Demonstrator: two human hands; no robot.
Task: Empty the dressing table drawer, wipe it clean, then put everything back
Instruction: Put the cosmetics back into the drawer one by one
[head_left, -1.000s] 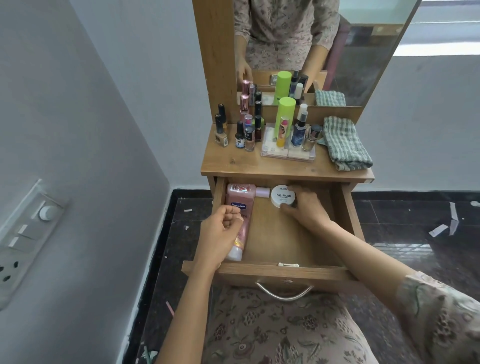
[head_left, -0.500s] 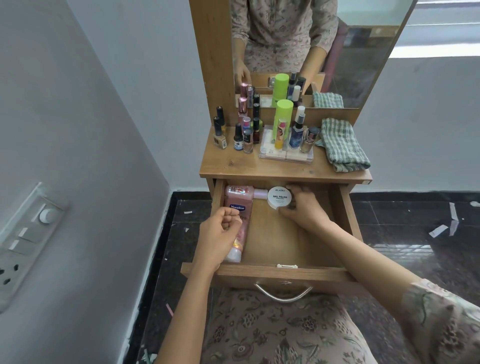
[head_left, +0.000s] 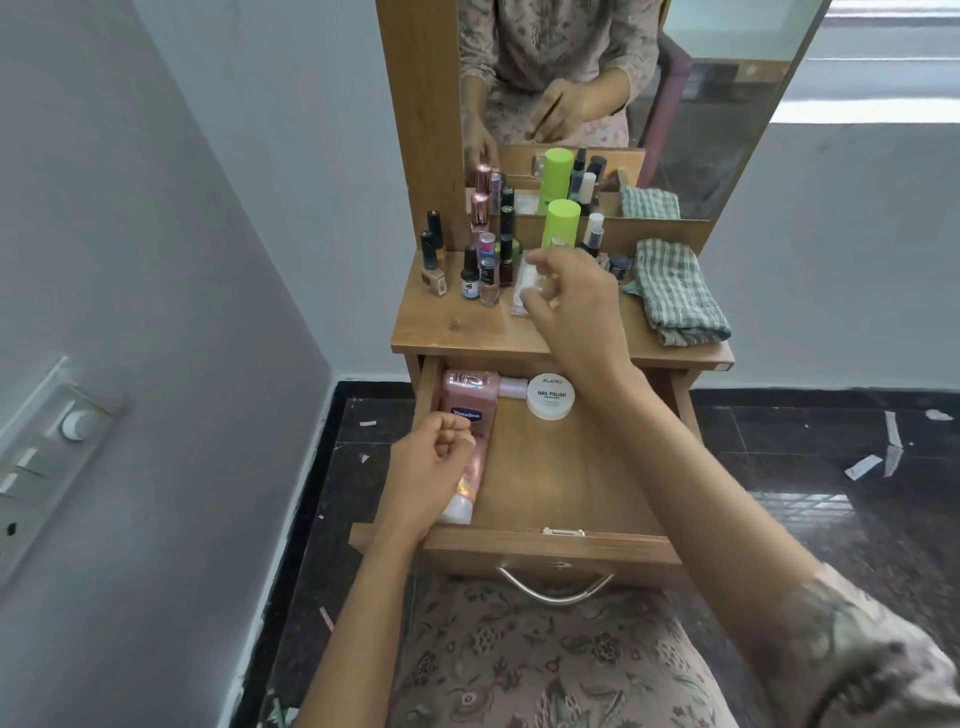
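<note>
Two hands over the dressing table, one low, one high. Right hand (head_left: 576, 317): no longer at the white nail polish tub (head_left: 550, 397). Now lifted out of the open drawer (head_left: 571, 478) and hangs over the tabletop (head_left: 457, 327), at the clear tray (head_left: 516, 307) of bottles in front of the lime-green bottle (head_left: 561, 221). Fingers bent and blurred, close to something small and white at the tray's left edge. Cannot tell whether pinching it or merely near it.

Tub left alone at the far end of the drawer, lid up. Sits in the same spot as half a second ago.

Left hand (head_left: 426, 467): unchanged. Curled into a loose fist with nothing seen inside, above the near half of the pink Vaseline tube (head_left: 467, 397). Tube lies flat along the drawer's left wall, white cap toward the near end. Between tube and tub, a small pale pink piece, too hidden to name.

On the tabletop, far left, a cluster of nail polish bottles (head_left: 470, 273). On the right, a folded green checked cloth (head_left: 678, 296), lying as before.
</note>
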